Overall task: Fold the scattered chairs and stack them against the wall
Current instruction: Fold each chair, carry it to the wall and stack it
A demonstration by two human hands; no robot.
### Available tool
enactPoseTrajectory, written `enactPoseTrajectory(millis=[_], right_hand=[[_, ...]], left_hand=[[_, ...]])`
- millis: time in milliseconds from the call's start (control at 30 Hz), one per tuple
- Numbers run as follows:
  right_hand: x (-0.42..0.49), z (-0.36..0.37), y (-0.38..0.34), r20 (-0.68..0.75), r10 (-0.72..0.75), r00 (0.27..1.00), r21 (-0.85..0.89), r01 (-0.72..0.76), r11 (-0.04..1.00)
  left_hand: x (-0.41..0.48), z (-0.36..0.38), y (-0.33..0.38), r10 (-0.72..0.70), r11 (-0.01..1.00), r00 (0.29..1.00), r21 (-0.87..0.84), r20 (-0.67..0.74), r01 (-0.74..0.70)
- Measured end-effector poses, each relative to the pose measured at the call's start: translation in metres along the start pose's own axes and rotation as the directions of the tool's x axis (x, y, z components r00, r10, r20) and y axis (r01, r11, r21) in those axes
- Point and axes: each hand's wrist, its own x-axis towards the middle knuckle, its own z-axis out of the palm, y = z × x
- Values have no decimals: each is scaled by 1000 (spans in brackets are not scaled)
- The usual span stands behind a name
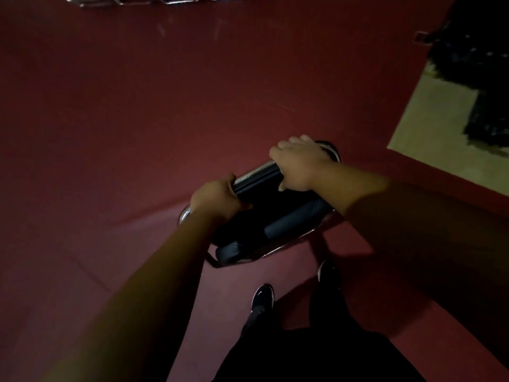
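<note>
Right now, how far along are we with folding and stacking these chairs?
Done: the black chair looks folded flat. In hand: the left hand and right hand both grip its top edge, over the red floor. Left: this chair is not yet at any wall. Chrome frames at the far top edge may be other chairs; too cropped to tell whether they are folded or stacked.

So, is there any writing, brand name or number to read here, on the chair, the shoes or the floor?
No readable text shows anywhere in this view.
chair: black padding and shiny metal frame, no label visible.
left shoe: one small white mark, too blurred to read as letters.
red floor: no writing.
dark shapes at top right: too dark to tell.
</note>
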Motion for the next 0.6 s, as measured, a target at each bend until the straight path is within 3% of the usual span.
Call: enactPoseTrajectory(millis=[200, 600], right_hand=[[22, -1, 32, 54, -138, 989, -61, 141, 988], [58, -1, 47, 64, -206, 976, -46, 209, 977]], left_hand=[[-12, 16, 30, -99, 995, 981, -6, -165, 99], [23, 11, 23, -151, 988, 976, 12, -154, 155]])
